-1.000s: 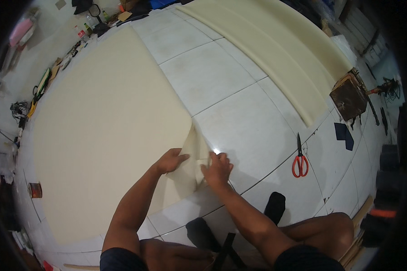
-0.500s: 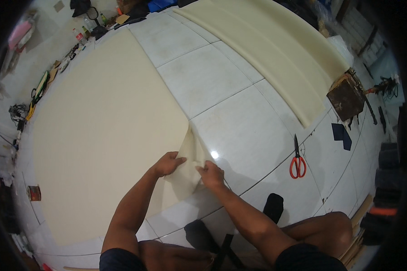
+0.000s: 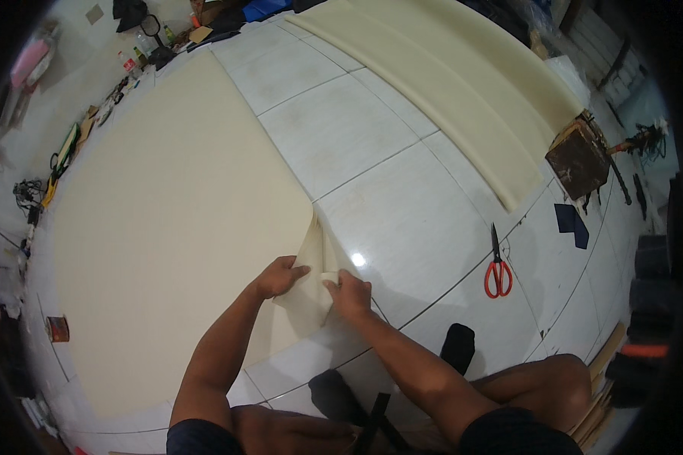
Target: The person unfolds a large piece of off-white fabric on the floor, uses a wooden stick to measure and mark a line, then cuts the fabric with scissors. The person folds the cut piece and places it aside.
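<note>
A large cream sheet (image 3: 167, 235), smooth like vinyl or coated fabric, lies spread over the white tiles to the left. Its near right corner is lifted and folded over between my hands. My left hand (image 3: 281, 277) is closed on the folded part, thumb on top. On the right edge of the same fold, my right hand (image 3: 349, 294) pinches the sheet between thumb and fingers, and a small flap curls over the thumb. The underside of the fold is partly hidden. Scissors with red handles (image 3: 498, 277) lie on the tiles to the right, blades pointing away.
A second cream sheet (image 3: 463, 98) is laid out at the far right, beside a dark worn block (image 3: 580, 161). Dark blue scraps (image 3: 571, 225) lie near it. A small tin (image 3: 57, 329) stands at the left. Dark rolls (image 3: 651, 292) are stacked at the right edge.
My right hand has shifted slightly left, and the sheet's edge now curls over its thumb. My left hand keeps its hold, almost unmoved.
</note>
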The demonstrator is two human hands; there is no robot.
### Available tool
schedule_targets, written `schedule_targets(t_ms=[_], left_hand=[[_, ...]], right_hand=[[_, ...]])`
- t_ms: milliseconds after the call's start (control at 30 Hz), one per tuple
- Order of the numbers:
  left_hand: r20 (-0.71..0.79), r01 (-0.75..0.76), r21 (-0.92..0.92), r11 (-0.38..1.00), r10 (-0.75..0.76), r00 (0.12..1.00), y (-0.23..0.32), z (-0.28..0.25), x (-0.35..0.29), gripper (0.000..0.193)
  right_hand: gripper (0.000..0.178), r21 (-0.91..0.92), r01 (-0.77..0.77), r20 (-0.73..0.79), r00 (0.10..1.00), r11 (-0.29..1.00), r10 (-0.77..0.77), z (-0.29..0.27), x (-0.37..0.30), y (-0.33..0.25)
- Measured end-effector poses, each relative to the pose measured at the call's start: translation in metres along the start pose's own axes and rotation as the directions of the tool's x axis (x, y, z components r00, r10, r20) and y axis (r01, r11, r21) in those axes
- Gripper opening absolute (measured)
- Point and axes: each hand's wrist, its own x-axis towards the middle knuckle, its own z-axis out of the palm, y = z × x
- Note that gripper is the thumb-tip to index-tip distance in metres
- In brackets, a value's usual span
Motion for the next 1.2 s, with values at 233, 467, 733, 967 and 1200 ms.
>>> schedule_targets(t_ms=[233, 467, 733, 967, 1200], left_hand=[[-0.032, 0.04, 0.051, 0.998, -0.038, 0.999, -0.003, -0.003, 0.003, 0.032], [0.024, 0.016, 0.04, 0.999, -0.017, 1.0, -0.001, -0.003, 0.006, 0.035], [0.0, -0.031, -0.042, 0.999, 0.031, 1.0, 0.0, 0.001, 0.0, 0.035], [0.002, -0.001, 0.027, 1.0, 0.001, 1.0, 0.002, -0.001, 0.001, 0.034], [-0.043, -0.064, 0.001, 0.998, 0.064, 0.997, 0.002, 0.001, -0.006, 0.033]], right_hand=[[0.058, -0.184, 0.326, -0.315, 0.874, 0.927, -0.37, -0.007, -0.015, -0.024], [0.043, 0.035, 0.105, -0.16, 0.982, 0.994, -0.098, 0.027, -0.003, 0.008], [0.052, -0.131, 0.347, -0.427, 0.826, 0.929, -0.368, -0.003, -0.019, -0.017], [0.046, 0.067, 0.105, 0.091, 0.99, 0.992, -0.111, 0.007, -0.008, 0.003], [0.048, -0.181, 0.268, -0.521, 0.79, 0.946, -0.323, 0.004, -0.015, -0.013]])
